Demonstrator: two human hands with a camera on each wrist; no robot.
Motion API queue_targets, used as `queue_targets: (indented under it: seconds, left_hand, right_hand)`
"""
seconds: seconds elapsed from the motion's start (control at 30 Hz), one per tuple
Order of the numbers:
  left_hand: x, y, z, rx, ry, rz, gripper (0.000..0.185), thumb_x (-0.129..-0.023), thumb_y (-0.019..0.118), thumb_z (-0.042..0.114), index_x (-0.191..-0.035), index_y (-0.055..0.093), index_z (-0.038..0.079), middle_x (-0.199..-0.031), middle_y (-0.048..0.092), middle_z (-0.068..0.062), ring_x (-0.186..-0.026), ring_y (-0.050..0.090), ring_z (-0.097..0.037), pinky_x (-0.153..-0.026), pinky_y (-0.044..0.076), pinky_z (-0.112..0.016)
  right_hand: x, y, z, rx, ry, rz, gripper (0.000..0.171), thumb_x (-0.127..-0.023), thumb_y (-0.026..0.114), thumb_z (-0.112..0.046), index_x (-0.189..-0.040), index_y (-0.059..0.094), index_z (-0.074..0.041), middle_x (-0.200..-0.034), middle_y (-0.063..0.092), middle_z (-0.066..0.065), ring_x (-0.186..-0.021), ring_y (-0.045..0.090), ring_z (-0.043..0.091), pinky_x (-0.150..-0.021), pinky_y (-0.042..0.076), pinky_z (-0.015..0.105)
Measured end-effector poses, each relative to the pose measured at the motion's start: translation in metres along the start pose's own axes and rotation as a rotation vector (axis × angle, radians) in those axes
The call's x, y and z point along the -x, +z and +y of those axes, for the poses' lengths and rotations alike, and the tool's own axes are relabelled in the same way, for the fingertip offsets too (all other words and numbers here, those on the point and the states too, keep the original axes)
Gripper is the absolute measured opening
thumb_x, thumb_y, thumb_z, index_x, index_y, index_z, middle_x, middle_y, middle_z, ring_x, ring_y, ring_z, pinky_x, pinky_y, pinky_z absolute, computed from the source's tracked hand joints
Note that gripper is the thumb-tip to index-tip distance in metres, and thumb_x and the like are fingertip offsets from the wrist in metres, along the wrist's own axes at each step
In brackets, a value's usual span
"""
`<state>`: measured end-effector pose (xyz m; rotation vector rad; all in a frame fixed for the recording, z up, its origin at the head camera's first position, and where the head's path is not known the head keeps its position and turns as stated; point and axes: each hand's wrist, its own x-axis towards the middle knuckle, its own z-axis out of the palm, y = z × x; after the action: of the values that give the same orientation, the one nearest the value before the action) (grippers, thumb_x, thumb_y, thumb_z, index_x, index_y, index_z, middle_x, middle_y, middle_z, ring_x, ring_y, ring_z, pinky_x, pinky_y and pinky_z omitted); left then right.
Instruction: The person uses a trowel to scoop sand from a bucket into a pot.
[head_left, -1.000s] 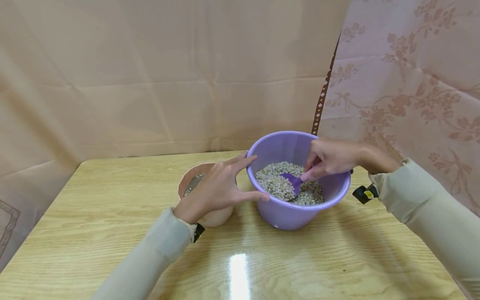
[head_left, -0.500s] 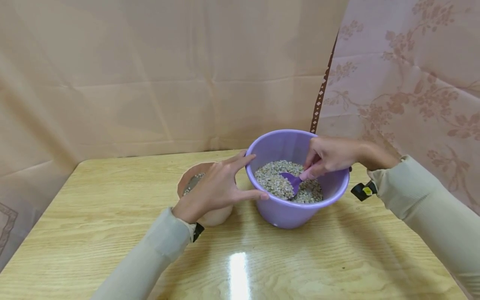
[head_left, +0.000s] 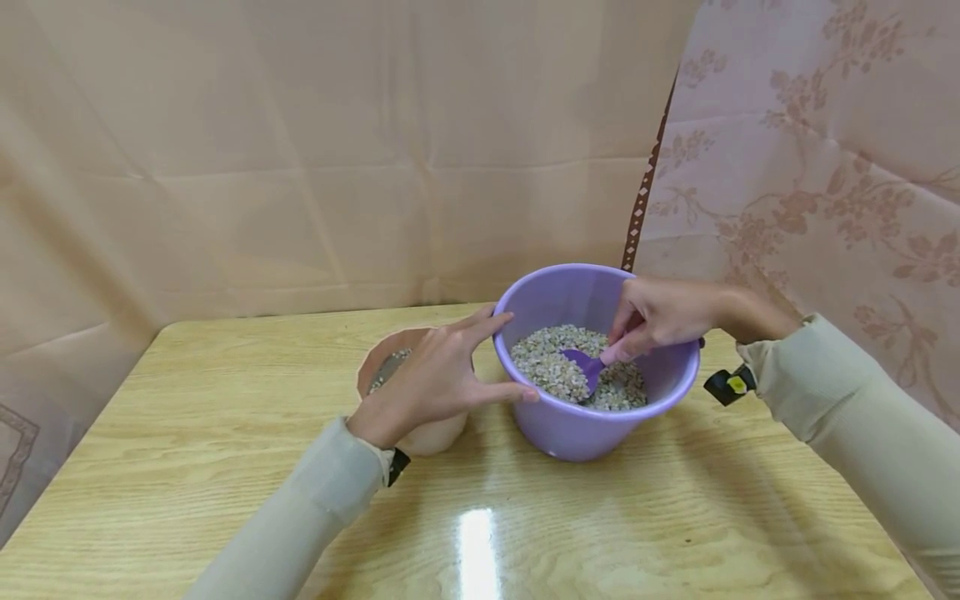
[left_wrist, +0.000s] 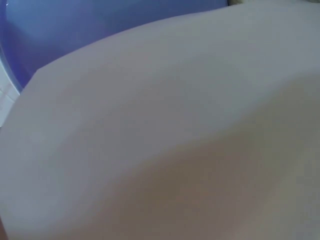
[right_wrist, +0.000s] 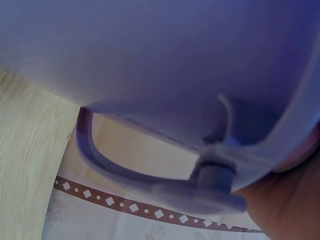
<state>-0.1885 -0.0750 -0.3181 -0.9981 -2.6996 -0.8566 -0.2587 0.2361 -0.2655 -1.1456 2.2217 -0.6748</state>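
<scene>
In the head view, a purple bucket (head_left: 573,437) holds coarse pale grains (head_left: 562,337); whether they are gravel or cereal I cannot tell. My right hand (head_left: 656,317) reaches over the far right rim and pinches the handle of a purple scoop (head_left: 592,367), whose head lies in the grains. My left hand (head_left: 442,371) touches the bucket's left rim, thumb and forefinger straight and spread apart; its other fingers are mostly hidden. Beneath that hand stands a pale, peach-coloured pot (head_left: 431,437) with grey grains inside, partly covered by the wrist.
All of this stands on a light wooden table (head_left: 247,433). A beige curtain (head_left: 300,167) hangs behind it, and a floral cloth (head_left: 825,183) hangs at the right. A looped bucket handle (right_wrist: 130,177) shows in the right wrist view. A blurred pale surface fills most of the left wrist view.
</scene>
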Motion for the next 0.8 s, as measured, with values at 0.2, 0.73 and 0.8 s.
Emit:
queue_targets:
  seconds: [0.2,0.73,0.8]
  left_hand:
    - [-0.0001,0.0002,0.001,0.0,-0.003,-0.001,0.099,-0.075,0.07,0.072,-0.148,0.048,0.008,-0.155,0.04,-0.009,-0.128,0.054,-0.025,-0.101,0.047,-0.04]
    - [-0.0001,0.0005,0.0017,-0.007,-0.008,0.015,0.096,-0.075,0.075,0.068,-0.146,0.05,0.008,-0.154,0.042,-0.009,-0.126,0.056,-0.027,-0.099,0.049,-0.041]
    - [-0.0001,0.0003,0.0017,-0.007,-0.006,0.015,0.096,-0.075,0.075,0.068,-0.146,0.05,0.008,-0.154,0.042,-0.009,-0.126,0.056,-0.027,-0.099,0.049,-0.041]
  right_hand:
    - [0.0005,-0.0003,0.0024,-0.018,0.005,-0.002,0.013,-0.091,0.073,-0.02,-0.094,0.081,-0.009,-0.064,0.068,-0.001,-0.047,0.055,0.01,-0.041,0.043,0.018]
    - [0.0029,-0.0051,-0.0002,-0.051,0.025,0.005,0.013,-0.091,0.073,-0.02,-0.096,0.081,-0.011,-0.056,0.062,0.009,-0.045,0.052,0.01,-0.04,0.041,0.019]
    - [0.0034,-0.0052,-0.0002,-0.057,0.032,0.01,0.013,-0.091,0.074,-0.021,-0.096,0.081,-0.012,-0.056,0.061,0.009,-0.045,0.052,0.009,-0.04,0.041,0.019]
